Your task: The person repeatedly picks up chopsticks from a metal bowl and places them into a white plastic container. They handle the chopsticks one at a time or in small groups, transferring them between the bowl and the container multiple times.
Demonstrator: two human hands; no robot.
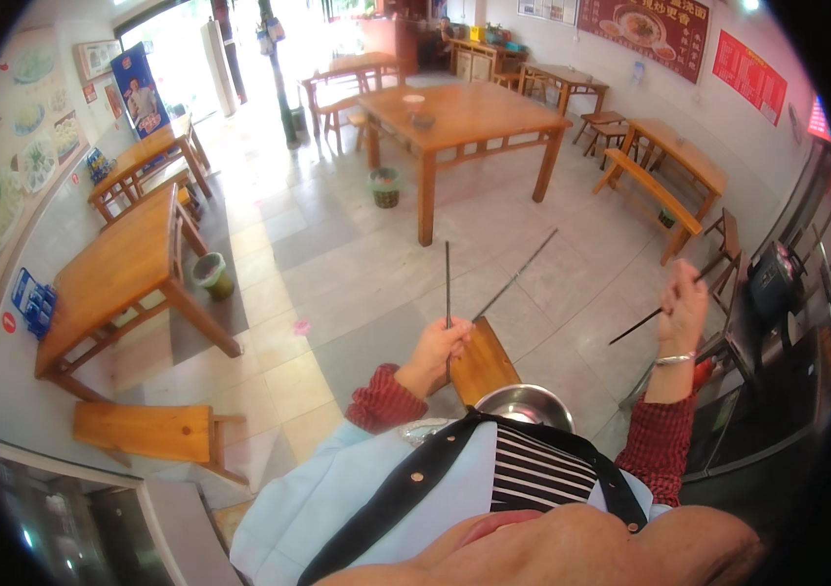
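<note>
My left hand [439,350] is closed around two long dark chopsticks [515,278], which spread apart in a V above the fist. Out to the right, my raised right hand [681,304] grips a single dark chopstick [633,328], its lower end slanting down to the left. Close to my body, a stainless steel bowl [529,399] is partly covered by my apron; what it holds cannot be seen. A wooden bench [485,359] runs out from beneath my left hand and beside the bowl.
Ahead stands a large wooden table [466,110] with two bowls on it. Lined bins [214,277] sit on the tiled floor. Wooden tables [115,271] and a bench [144,432] line the left wall. At right are a long bench [650,190] and a dark pot-like appliance [778,275].
</note>
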